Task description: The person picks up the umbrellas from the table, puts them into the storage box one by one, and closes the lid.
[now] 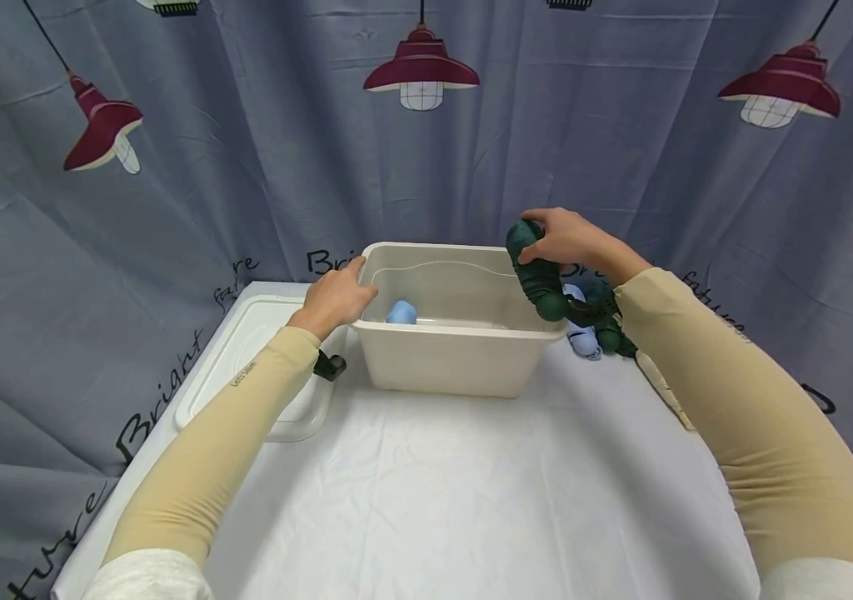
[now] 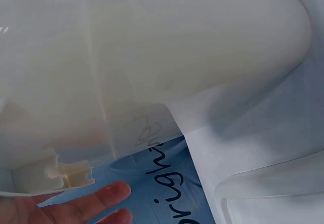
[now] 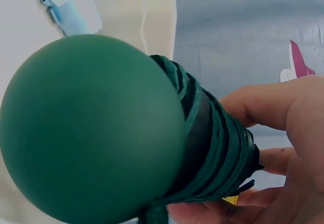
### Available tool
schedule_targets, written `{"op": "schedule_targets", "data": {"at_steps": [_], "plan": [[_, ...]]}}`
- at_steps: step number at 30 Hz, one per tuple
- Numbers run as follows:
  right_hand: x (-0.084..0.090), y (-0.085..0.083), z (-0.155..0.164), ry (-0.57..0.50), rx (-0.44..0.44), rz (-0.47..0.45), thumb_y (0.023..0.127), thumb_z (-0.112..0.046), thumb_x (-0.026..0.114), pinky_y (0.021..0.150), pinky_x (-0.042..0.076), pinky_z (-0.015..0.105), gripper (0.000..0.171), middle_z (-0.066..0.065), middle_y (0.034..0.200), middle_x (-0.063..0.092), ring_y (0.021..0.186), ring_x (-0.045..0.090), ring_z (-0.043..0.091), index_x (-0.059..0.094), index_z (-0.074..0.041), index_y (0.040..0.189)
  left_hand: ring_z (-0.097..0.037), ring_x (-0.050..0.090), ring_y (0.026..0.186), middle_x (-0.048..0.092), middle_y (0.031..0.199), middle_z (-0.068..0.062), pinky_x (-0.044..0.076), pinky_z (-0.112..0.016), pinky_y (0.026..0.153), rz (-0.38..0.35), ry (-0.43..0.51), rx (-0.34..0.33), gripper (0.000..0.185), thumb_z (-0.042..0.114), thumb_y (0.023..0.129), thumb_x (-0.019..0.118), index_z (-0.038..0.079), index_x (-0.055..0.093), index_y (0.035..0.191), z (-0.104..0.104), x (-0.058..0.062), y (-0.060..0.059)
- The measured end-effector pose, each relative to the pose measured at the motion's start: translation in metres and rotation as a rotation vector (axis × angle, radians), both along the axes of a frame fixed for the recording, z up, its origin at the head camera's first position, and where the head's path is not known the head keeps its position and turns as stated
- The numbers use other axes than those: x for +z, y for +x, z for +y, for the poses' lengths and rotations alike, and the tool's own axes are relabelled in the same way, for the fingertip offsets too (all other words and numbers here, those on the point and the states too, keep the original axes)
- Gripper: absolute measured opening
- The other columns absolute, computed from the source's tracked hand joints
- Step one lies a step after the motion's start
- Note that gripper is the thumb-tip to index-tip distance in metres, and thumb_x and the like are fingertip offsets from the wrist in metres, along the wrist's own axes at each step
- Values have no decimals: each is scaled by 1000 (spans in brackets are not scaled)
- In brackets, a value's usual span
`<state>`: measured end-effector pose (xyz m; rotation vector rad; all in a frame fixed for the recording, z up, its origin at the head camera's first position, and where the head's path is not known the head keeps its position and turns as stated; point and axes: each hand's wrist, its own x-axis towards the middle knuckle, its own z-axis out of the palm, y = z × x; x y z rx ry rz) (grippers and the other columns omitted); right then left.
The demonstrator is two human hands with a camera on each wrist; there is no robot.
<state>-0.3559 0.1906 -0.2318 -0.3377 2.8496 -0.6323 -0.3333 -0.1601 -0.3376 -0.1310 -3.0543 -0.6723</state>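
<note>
My right hand (image 1: 576, 242) grips a dark green folded umbrella (image 1: 535, 275) above the right end of a cream plastic storage box (image 1: 456, 358). In the right wrist view the umbrella's smooth round handle end (image 3: 91, 127) faces the camera, with wrapped folds behind it. At the box's left rim, my left hand (image 1: 336, 296) holds on, thumb over the edge; some of its fingers (image 2: 104, 196) show outside the wall. Inside the box, a light blue rounded object (image 1: 401, 312) is partly hidden by the front wall.
A pale lid (image 1: 254, 333) lies on the white table (image 1: 456, 483), left of the box. To the right lie a light blue folded item (image 1: 584, 342) and another dark green one (image 1: 610, 336), partly covered by my arm. A grey curtain (image 1: 284, 167) hangs behind.
</note>
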Motion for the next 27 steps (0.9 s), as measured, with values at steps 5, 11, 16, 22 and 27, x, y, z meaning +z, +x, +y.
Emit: {"op": "schedule_targets", "data": {"at_steps": [5,11,16,22,27], "plan": [[-3,-5,-12,-22,6,-19,93,-24,67,78,60,44,84,28,149,42,119,58,43,22,-12,162,-33,65,110,65,129,-17,51,-51,91,-4,-2,0,72,42,99,48,18,22,162,0,-1,0],[-7,-12,-23,-53,14,-47,93,-22,68,79,60,44,83,26,150,41,120,58,41,22,-11,162,-34,65,111,64,131,-18,51,-51,91,9,-7,0,72,42,98,48,18,23,162,0,-1,0],[-11,-19,-30,-87,-2,-74,92,-21,69,79,60,42,83,25,151,40,119,57,38,23,-12,161,-33,66,108,65,130,-18,52,-50,89,20,-8,-2,72,42,98,48,17,23,161,0,0,-1],[-19,-25,-41,-138,-3,-119,91,-19,69,75,61,40,82,25,147,42,112,61,37,25,-9,160,-33,65,110,63,134,-18,52,-50,89,15,-6,-3,72,43,98,48,18,23,161,-1,-1,-2],[-26,-29,-52,-159,2,-159,92,-19,69,76,61,40,81,24,146,42,107,62,33,25,-7,159,-33,66,105,65,129,-18,52,-49,84,21,-12,-3,72,43,98,47,18,23,162,-1,-2,-2]]}}
